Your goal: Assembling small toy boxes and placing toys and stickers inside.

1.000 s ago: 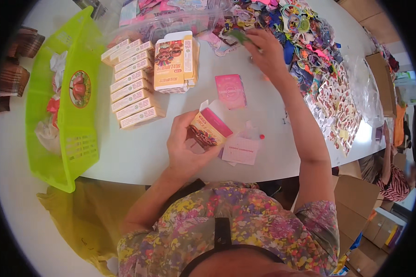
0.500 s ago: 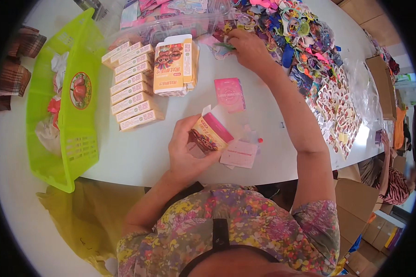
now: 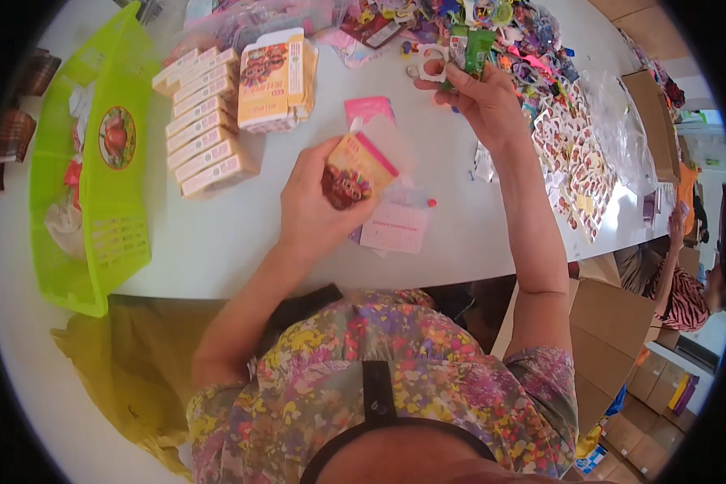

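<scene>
My left hand (image 3: 305,202) is wrapped round a small yellow carton (image 3: 353,171) with a cartoon character and a pink band, its top flaps standing up. Raised at the far side of the table, my right hand (image 3: 492,105) pinches a small green packet (image 3: 477,50) together with a white ring-shaped trinket (image 3: 432,61). Just beyond the carton lies a pink card (image 3: 366,109), partly covered by it. A pale pink card (image 3: 394,227) rests near the table's front edge, beside a small red-tipped item (image 3: 431,203).
Closed small cartons (image 3: 208,145) stand in a row at left, beside a pile of flattened cartons (image 3: 274,85). A green plastic basket (image 3: 125,214) is further left. Colourful trinkets (image 3: 532,36), character cutouts (image 3: 573,161) and clear plastic (image 3: 617,121) cover the right. A co-worker's arm (image 3: 671,258) shows far right.
My right hand has moved right from the far edge of the trinkets, lifting the green packet and white ring. My left hand still holds the carton, now tilted differently. The whole view has shifted.
</scene>
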Demonstrator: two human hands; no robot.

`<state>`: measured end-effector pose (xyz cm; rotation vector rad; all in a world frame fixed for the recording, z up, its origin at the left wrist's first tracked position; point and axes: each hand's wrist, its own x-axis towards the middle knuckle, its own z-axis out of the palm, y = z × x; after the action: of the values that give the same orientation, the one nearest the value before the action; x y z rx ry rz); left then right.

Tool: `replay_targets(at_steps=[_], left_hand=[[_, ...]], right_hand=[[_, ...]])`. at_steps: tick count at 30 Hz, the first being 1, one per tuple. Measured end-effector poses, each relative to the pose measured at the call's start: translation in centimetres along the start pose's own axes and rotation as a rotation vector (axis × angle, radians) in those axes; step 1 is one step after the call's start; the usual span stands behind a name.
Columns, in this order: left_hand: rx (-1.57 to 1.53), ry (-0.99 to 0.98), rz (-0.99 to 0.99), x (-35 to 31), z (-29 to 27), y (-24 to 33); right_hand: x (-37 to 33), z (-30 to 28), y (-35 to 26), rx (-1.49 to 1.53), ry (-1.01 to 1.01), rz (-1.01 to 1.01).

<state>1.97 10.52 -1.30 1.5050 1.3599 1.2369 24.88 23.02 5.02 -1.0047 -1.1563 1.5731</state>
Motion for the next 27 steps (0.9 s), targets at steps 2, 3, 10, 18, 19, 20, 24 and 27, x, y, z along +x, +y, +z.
replay_targets(at_steps=[2, 3, 10, 18, 19, 20, 24, 27], left_hand=[[0.061, 0.020, 0.036, 0.2, 0.4, 0.4], [0.051, 0.036, 0.040, 0.3, 0.6, 0.7], [0.348, 0.111, 0.314, -0.9, -0.2, 2.0], [0.171, 0.059, 0.168, -2.2, 0.7, 0.9], [0.167, 0.057, 0.168, -2.3, 0.8, 0.6], [0.072, 0.065, 0.138, -2.4, 0.9, 0.4], [-0.050, 0.111, 0.091, -2.4, 0.7, 0.5], [0.138, 0.135, 0.239, -2.2, -0.2, 0.2]], right_hand=[[-1.5, 0.7, -0.1, -0.028, -0.111, -0.013], [-2.6, 1.2, -0.5, -0.023, -0.113, -0.006], [-6.9, 4.6, -1.3, -0.777, -0.156, -0.155], [-9.2, 6.6, -0.1, -1.294, -0.166, -0.593], [-8.8, 6.0, -0.7, -1.256, -0.152, -0.637], [-8.4, 5.3, -1.1, -1.218, -0.138, -0.680], [-9.1, 6.6, -4.6, -0.966, -0.207, 0.122], [-9.3, 6.5, -5.3, -0.988, -0.293, 0.213]])
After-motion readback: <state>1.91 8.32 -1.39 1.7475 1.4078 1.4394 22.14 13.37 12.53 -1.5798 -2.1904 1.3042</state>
